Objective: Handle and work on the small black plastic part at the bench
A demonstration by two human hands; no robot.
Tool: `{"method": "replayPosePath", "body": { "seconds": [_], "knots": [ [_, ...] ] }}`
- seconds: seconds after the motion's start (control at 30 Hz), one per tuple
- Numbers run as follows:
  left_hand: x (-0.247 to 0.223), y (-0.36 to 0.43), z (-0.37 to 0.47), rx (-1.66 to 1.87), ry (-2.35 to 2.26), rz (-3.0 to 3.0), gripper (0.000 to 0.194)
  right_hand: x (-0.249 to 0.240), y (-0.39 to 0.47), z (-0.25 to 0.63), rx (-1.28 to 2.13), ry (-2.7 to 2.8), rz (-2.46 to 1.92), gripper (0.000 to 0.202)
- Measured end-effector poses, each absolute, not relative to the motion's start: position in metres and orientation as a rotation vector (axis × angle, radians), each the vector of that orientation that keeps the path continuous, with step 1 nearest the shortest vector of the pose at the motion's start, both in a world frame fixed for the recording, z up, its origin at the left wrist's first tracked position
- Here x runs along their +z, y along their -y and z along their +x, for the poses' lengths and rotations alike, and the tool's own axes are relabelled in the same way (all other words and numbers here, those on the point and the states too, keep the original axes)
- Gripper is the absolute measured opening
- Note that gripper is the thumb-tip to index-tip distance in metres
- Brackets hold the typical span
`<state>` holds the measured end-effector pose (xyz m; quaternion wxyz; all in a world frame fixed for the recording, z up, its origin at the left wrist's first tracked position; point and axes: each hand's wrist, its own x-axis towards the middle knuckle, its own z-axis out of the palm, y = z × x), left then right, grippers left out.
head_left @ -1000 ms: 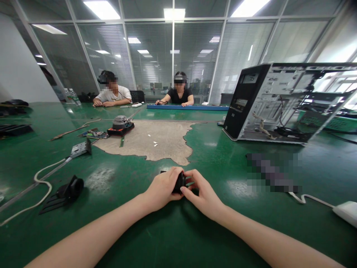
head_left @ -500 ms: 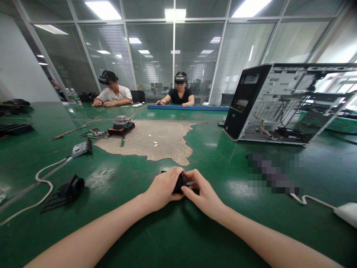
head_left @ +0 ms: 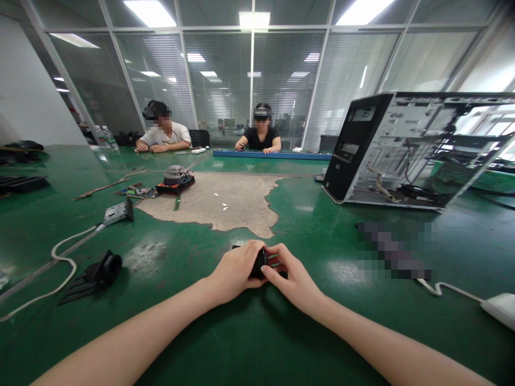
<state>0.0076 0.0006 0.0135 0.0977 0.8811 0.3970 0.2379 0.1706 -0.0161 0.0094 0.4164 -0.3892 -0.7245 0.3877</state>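
Observation:
Just above the green tabletop, at the middle of the head view, a small black part (head_left: 258, 266) with a rounded edge sits between my hands. Most of it is covered, so I cannot make out its exact kind. My left hand (head_left: 235, 272) wraps over it from the left with the fingers closed round it. From the right, my right hand (head_left: 296, 279) pinches its edge between thumb and fingers. A black bracket with a round duct-like end (head_left: 102, 273) lies to the left of my hands.
An opened computer case (head_left: 386, 150) stands at right. A blurred dark object (head_left: 394, 252) with a white cable lies nearer. A heatsink fan (head_left: 176, 179), circuit board (head_left: 140, 191) and metal drive-like part (head_left: 117, 213) lie left. Two people (head_left: 167, 131) sit opposite, behind a blue bar (head_left: 273, 154).
My hands keep almost the same hold on the black part, with only a slight shift of the right thumb. The person in black opposite has drawn one hand inward.

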Motion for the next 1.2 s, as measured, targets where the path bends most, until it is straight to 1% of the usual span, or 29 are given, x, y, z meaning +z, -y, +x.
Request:
{"method": "replayPosePath", "body": {
  "seconds": [0.1, 0.17, 0.23, 0.33, 0.43, 0.67, 0.8, 0.93, 1.1, 1.2],
  "knots": [
    [0.0132, -0.0007, 0.0074, 0.718, -1.16, 2.602, 0.051, 0.0109, 0.0169, 0.1718, 0.806, 1.851, -0.935, 0.015],
    [0.013, -0.0008, 0.0077, 0.73, -1.15, 2.604, 0.052, 0.0099, 0.0156, 0.1719, 0.782, 1.843, -0.927, 0.01],
    [0.0131, -0.0009, 0.0081, 0.734, -1.161, 2.605, 0.051, 0.008, 0.0135, 0.1713, 0.832, 1.811, -0.945, 0.009],
    [0.0136, -0.0006, 0.0082, 0.73, -1.172, 2.607, 0.051, 0.0065, 0.0116, 0.1696, 0.97, 1.755, -0.986, 0.017],
    [0.0141, -0.0001, 0.0075, 0.714, -1.163, 2.612, 0.053, 0.0079, 0.0127, 0.1689, 1.069, 1.767, -0.992, 0.018],
    [0.0131, -0.0006, 0.0071, 0.708, -1.161, 2.625, 0.055, 0.0078, 0.0137, 0.1715, 0.811, 1.821, -0.932, 0.009],
    [0.0125, -0.0009, 0.0077, 0.718, -1.175, 2.609, 0.052, 0.0058, 0.0126, 0.1701, 0.926, 1.775, -0.973, 0.015],
    [0.0129, -0.0004, 0.0072, 0.712, -1.169, 2.611, 0.053, 0.0079, 0.0148, 0.1691, 1.067, 1.787, -0.977, 0.018],
    [0.0132, -0.0001, 0.0067, 0.722, -1.154, 2.601, 0.053, 0.0101, 0.0166, 0.1715, 0.817, 1.848, -0.939, 0.012],
    [0.0129, -0.0005, 0.007, 0.74, -1.139, 2.599, 0.052, 0.0084, 0.0145, 0.1716, 0.81, 1.821, -0.94, 0.009]
  ]
}}
